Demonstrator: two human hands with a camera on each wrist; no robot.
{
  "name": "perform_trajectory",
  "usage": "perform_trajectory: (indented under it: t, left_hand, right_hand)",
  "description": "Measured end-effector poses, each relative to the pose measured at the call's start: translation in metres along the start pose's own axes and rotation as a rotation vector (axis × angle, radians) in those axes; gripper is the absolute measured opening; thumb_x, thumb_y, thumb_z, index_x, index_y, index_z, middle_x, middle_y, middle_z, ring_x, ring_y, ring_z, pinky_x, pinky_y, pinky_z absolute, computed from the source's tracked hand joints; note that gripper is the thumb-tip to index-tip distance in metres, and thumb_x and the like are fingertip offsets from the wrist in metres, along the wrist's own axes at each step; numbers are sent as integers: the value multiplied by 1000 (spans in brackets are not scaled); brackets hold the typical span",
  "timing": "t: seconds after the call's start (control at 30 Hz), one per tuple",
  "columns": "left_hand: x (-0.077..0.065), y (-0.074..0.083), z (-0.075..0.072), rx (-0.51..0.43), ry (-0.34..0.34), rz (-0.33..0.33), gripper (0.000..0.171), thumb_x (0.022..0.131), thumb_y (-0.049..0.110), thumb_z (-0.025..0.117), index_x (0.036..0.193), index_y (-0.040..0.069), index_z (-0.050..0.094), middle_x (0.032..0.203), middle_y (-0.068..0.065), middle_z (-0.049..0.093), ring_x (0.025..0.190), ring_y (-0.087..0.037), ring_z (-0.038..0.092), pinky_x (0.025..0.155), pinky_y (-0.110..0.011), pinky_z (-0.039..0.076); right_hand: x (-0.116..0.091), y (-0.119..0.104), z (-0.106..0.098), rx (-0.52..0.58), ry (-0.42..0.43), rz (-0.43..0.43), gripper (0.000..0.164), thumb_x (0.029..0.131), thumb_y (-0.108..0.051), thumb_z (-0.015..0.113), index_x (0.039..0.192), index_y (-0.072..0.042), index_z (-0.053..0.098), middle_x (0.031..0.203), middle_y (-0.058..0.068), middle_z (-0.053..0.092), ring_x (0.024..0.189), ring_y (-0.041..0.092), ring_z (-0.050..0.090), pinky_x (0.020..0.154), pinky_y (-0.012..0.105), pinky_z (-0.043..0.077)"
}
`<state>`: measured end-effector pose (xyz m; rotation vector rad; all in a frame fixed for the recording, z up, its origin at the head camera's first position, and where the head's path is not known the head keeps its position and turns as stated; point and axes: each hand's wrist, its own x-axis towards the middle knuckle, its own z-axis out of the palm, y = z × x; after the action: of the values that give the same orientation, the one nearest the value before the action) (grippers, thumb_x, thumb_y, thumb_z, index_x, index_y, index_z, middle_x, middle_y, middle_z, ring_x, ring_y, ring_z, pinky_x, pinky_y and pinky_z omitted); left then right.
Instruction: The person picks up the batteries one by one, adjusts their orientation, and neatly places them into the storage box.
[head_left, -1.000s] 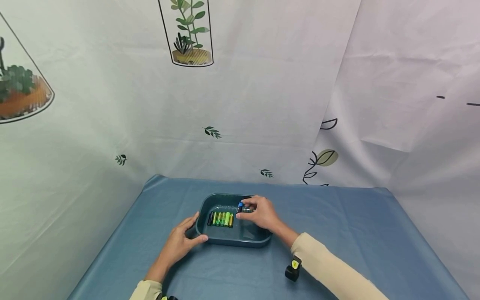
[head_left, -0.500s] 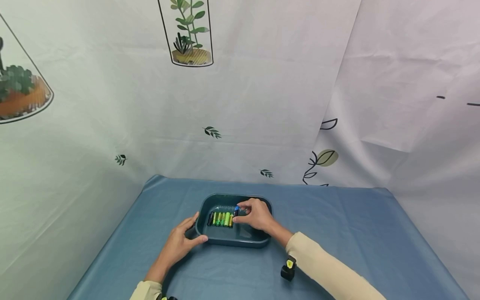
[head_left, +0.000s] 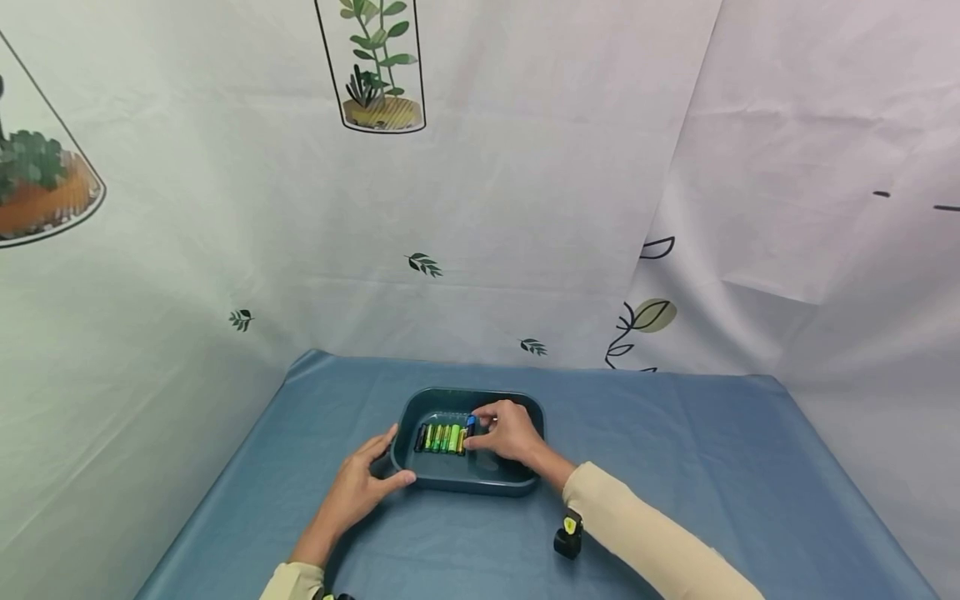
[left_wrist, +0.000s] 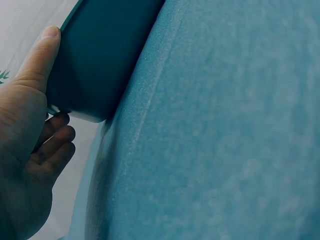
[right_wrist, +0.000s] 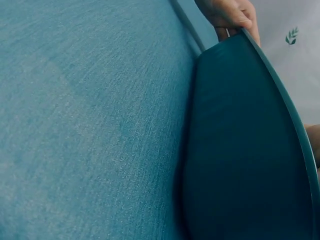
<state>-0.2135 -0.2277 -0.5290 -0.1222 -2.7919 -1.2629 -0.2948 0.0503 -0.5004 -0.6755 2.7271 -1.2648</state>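
Inside a dark teal tray (head_left: 487,485), several batteries (head_left: 442,438) lie side by side in a row, mostly green and yellow, with a dark one at the left end. My right hand (head_left: 512,432) reaches in from the right and pinches a dark, blue-ended battery (head_left: 471,424) between thumb and fingers, at the row's right end. At the tray's near left corner, my left hand (head_left: 358,483) spreads around the outside. Its thumb (left_wrist: 46,50) touches the wall near the rim, and the other fingers lie along the left side. The tray wall hides the batteries in both wrist views.
A blue cloth (head_left: 660,450) covers the table under the tray. Pale fabric walls (head_left: 510,208) with printed plants and leaves stand behind and at both sides. A black wrist camera (head_left: 568,535) hangs below the right sleeve.
My right hand has moved left and slightly down, bringing the blue-ended battery beside the right end of the row. My left hand and the tray have stayed in place.
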Motion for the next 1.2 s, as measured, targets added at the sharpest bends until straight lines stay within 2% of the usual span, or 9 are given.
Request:
perform_trajectory:
  t: [0.33, 0.87, 1.2]
  left_hand:
    - [-1, 0, 0, 3, 4, 17, 92, 81, 45, 86, 157, 18, 43, 154, -19, 48, 137, -41, 50, 104, -60, 47]
    - [-2, 1, -1, 13, 4, 11, 91, 81, 46, 85, 157, 18, 43, 154, -20, 48, 137, -42, 50, 104, -60, 47]
    - [-2, 0, 0, 6, 5, 15, 92, 81, 47, 85, 157, 19, 43, 153, -19, 49, 137, -42, 50, 104, -60, 47]
  right_hand:
    - [1, -2, 4, -19, -21, 55, 48, 79, -27, 91, 120, -6, 77, 92, -1, 69, 76, 9, 59, 64, 28, 51]
    - [-1, -1, 7, -47, -49, 75, 51, 79, -28, 91, 123, -7, 76, 87, -1, 68, 66, 9, 54, 58, 26, 45]
    - [1, 1, 6, -65, -60, 70, 52, 78, -29, 92, 121, -6, 76, 92, 0, 71, 76, 10, 62, 67, 32, 56]
